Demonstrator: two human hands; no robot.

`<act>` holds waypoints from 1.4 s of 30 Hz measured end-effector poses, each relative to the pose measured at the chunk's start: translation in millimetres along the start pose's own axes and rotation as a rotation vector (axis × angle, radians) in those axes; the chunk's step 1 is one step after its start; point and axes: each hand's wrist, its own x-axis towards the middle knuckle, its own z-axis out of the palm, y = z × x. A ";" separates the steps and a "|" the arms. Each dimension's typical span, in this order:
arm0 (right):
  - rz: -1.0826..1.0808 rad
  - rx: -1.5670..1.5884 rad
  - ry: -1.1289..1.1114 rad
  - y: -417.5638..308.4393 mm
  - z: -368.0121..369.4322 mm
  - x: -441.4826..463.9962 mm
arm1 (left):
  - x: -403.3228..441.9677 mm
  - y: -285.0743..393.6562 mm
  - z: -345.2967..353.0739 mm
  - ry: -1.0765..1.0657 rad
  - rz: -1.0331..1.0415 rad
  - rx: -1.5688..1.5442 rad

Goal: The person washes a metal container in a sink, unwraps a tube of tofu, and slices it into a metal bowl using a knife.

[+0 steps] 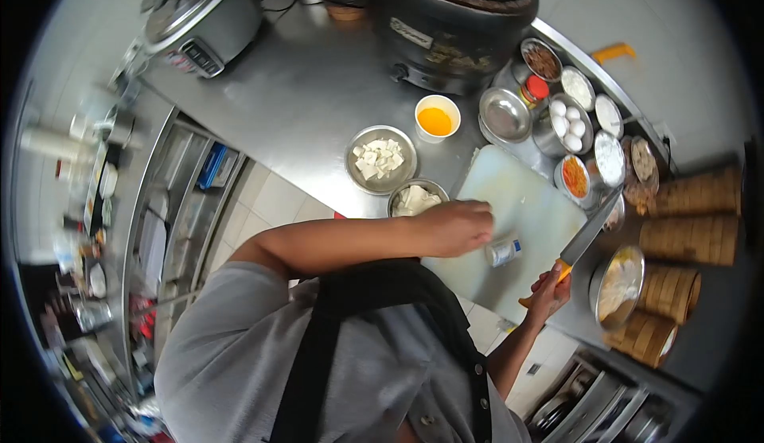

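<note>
My left hand [461, 228] is closed, held over the near-left side of a white cutting board [525, 180]. Its fingertips are turned under, so anything inside is hidden. A small pale package with a blue mark [503, 250] lies on the board just beside it. At the board's right edge, my right hand [547, 293] grips the orange handle of a knife [591, 230], whose blade points up and away to the right. Close to my left forearm are a metal bowl of creamy white pieces [417, 199] and a metal bowl of white cubes [379, 160].
A paper cup of orange-yellow liquid [436, 118] stands behind the bowls. Past the board are an empty metal bowl [505, 114], a pot of eggs [567, 125] and shredded orange food [573, 176]. Bamboo steamers [688, 240] line the right; a black warmer [458, 33] and rice cooker [199, 33] stand behind.
</note>
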 end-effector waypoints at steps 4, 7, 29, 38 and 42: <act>0.017 -0.007 0.101 -7.5 24.7 -22.6 | -45.1 -38.3 -46.0 -0.253 0.081 0.279; 0.022 -0.006 0.157 -9.6 43.7 -34.0 | -48.7 -49.8 -58.1 -0.354 0.180 0.382; 0.270 -0.848 0.430 42.0 32.5 -81.3 | 40.4 -45.7 153.7 -0.668 0.003 0.394; 0.002 -0.226 0.337 33.9 33.6 -42.8 | 64.1 -71.2 128.4 -0.477 -0.298 -0.335; 0.109 0.204 0.098 -9.9 54.3 -37.6 | 78.5 -38.6 65.2 -0.568 -0.669 -0.847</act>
